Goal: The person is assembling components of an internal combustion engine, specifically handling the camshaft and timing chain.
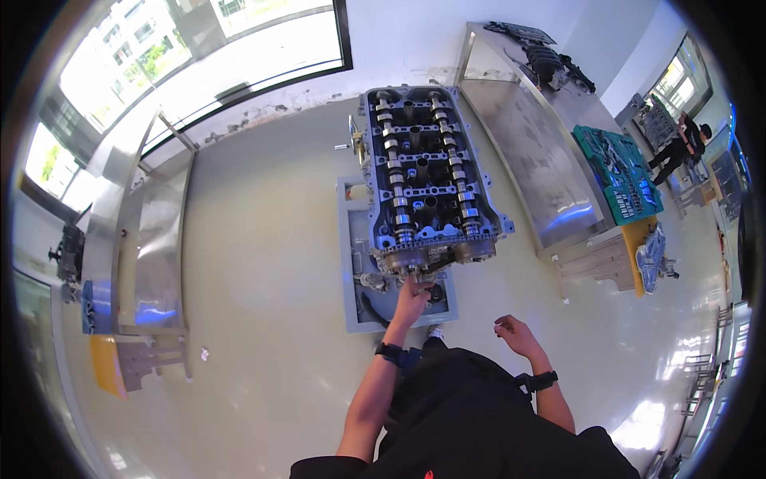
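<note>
In front of me an engine (423, 172) has its top uncovered, with two camshafts running lengthwise and a round sprocket at the near end of each. My left hand (412, 303) reaches up to the near end, just below the left camshaft sprocket (406, 260). Its fingers are closed against the front of the engine; whatever they grip is hidden. Away from the engine, my right hand (519, 337) hangs in the air to the right, fingers loosely bent and apart, with no object visible in it. Dark bands circle both wrists.
Beneath the engine lies a grey tray-like base (349, 271) with hoses and parts. At right, a metal bench (531, 152) carries a green tool case (618, 172) and black engine parts. Another metal bench (132, 247) stands left. A person (686, 144) in dark clothes is far right.
</note>
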`<state>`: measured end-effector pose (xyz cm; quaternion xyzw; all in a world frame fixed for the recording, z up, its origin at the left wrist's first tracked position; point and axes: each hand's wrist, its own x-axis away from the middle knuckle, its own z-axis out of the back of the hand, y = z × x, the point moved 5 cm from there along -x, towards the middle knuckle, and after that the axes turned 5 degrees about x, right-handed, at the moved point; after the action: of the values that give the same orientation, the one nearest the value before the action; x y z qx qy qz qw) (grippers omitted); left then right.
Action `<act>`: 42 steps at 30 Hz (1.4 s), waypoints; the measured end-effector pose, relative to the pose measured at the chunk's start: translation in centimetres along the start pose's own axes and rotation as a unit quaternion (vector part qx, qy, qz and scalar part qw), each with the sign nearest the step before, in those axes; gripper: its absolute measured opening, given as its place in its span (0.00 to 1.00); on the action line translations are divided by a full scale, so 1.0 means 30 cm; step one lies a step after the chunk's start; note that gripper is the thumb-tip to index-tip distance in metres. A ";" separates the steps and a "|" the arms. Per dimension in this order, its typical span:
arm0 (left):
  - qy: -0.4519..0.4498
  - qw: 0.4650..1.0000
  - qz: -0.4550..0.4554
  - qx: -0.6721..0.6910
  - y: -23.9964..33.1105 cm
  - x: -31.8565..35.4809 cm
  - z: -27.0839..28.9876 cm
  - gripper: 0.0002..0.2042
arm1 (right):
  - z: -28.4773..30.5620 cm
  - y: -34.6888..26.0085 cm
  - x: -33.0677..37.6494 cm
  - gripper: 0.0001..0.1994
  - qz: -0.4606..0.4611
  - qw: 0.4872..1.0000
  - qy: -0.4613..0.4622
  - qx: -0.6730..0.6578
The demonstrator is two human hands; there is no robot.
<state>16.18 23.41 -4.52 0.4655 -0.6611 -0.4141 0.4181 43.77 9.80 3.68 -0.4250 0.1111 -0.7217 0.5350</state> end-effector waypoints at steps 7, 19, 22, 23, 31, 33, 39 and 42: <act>-0.030 0.998 0.033 0.050 -0.011 0.025 -0.003 0.38 | -0.005 -0.017 -0.019 0.18 -0.001 1.000 -0.014 -0.018; -0.022 0.998 0.053 -0.027 0.028 0.005 -0.022 0.40 | -0.030 0.022 -0.067 0.16 0.026 0.999 -0.024 -0.040; -0.026 0.997 0.068 -0.005 0.049 0.013 -0.033 0.41 | -0.033 0.002 -0.097 0.20 0.035 0.998 -0.046 -0.027; -0.033 0.997 0.070 -0.013 0.057 0.020 -0.049 0.40 | -0.034 -0.006 -0.101 0.20 0.035 0.998 -0.049 -0.030; 0.013 0.994 0.077 0.071 0.051 0.081 0.004 0.35 | -0.008 -0.028 -0.157 0.20 0.057 0.997 -0.048 -0.027; 0.041 0.993 0.070 0.089 0.040 0.085 0.037 0.38 | 0.001 -0.019 -0.163 0.20 0.055 0.997 -0.050 -0.027; 0.116 0.990 0.048 0.063 0.052 0.085 -0.008 0.35 | 0.049 0.031 -0.180 0.19 0.053 0.997 -0.044 -0.018; 0.081 0.996 0.033 0.034 0.065 0.081 -0.034 0.33 | 0.062 0.050 -0.203 0.19 0.055 0.997 -0.046 -0.008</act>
<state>16.07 21.35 -1.96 0.4893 -0.6536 -0.3384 0.4678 46.55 15.03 0.89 -0.4548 0.1153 -0.6703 0.5749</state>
